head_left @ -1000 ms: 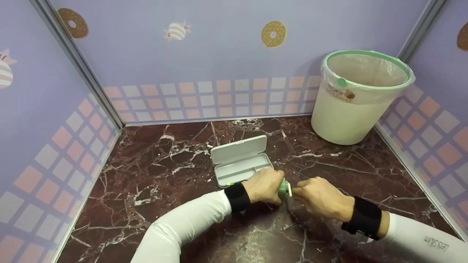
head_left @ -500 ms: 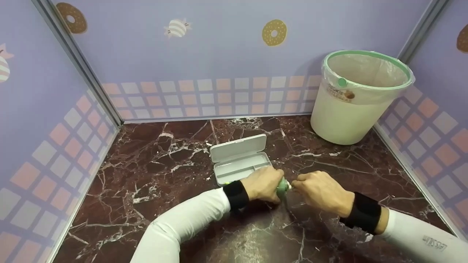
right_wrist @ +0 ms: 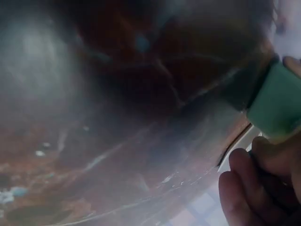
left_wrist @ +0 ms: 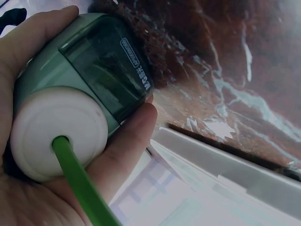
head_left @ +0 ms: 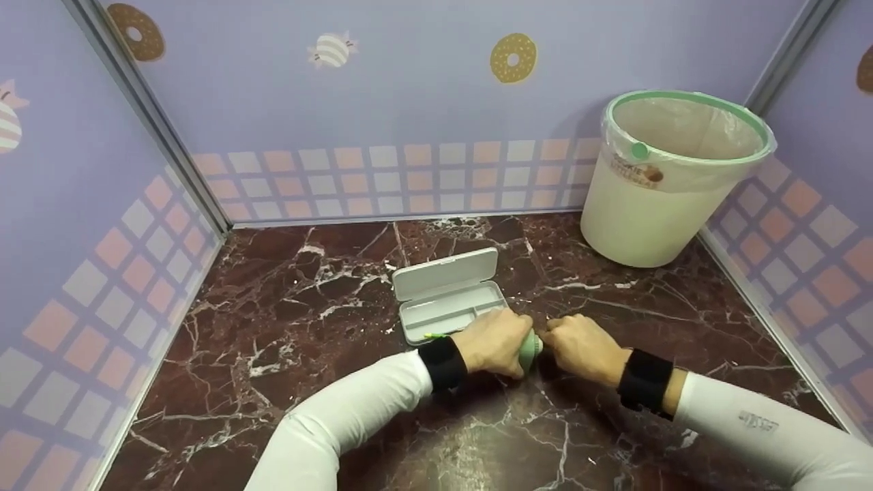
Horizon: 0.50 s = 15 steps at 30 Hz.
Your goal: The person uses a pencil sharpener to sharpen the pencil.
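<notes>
A green pencil sharpener [left_wrist: 44, 77] with a dark see-through shavings drawer [left_wrist: 110, 66] lies in my left hand [head_left: 491, 342], whose fingers and thumb grip its sides. Into the hole of its round white front runs a green pencil [left_wrist: 81, 181]; the pencil's end shows left of the wrist in the head view. At the sharpener's other end, my right hand [head_left: 585, 348] has its fingers curled in a pinch on the crank handle, which those fingers hide. The right wrist view shows the curled fingers close to the green sharpener body [right_wrist: 277, 101].
Just behind my left hand an opened white pencil case [head_left: 445, 275] lies on the dark red marbled table [head_left: 327, 409]. A bin [head_left: 641, 218] with a green rim and a plastic liner stands at the back right. Patterned purple panels [head_left: 423, 88] enclose the back and sides.
My right hand circles at the sharpener's crank end and has shifted up and left; the white handle seen earlier is now covered. The left hand keeps its grip almost unmoved.
</notes>
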{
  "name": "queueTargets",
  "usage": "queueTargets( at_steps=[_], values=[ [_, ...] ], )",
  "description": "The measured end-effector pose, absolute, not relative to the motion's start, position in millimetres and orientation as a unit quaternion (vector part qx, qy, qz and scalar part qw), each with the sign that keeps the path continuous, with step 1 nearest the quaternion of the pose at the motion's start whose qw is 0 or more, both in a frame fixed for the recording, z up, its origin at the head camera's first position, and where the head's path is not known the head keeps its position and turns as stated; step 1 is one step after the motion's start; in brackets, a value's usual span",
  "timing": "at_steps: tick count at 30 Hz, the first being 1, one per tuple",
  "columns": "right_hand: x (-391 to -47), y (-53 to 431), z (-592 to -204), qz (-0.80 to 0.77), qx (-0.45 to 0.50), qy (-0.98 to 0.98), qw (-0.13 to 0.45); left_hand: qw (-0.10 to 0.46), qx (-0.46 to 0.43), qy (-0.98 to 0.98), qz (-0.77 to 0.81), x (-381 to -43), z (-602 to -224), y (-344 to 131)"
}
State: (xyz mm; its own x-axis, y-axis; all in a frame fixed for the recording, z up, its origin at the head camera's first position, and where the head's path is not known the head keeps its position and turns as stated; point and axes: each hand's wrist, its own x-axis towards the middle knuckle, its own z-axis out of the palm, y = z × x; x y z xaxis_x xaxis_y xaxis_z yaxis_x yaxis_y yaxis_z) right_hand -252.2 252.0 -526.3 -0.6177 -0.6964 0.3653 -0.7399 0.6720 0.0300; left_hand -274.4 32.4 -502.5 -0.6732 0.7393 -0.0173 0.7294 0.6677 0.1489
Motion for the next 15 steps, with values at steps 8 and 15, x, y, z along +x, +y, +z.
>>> queueTargets(
  at_steps=[8, 15],
  values=[
    [-247.0, 249.0, -531.8, 0.054, 0.389, -0.903, 0.175, 0.036, 0.389, 0.917, 0.085, -275.5, -501.7, 30.3],
    [-236.3, 250.2, -542.3, 0.063, 0.384, -0.906, 0.168, 0.032, 0.383, 0.919, 0.08, -271.8, -504.2, 32.0]
  ],
)
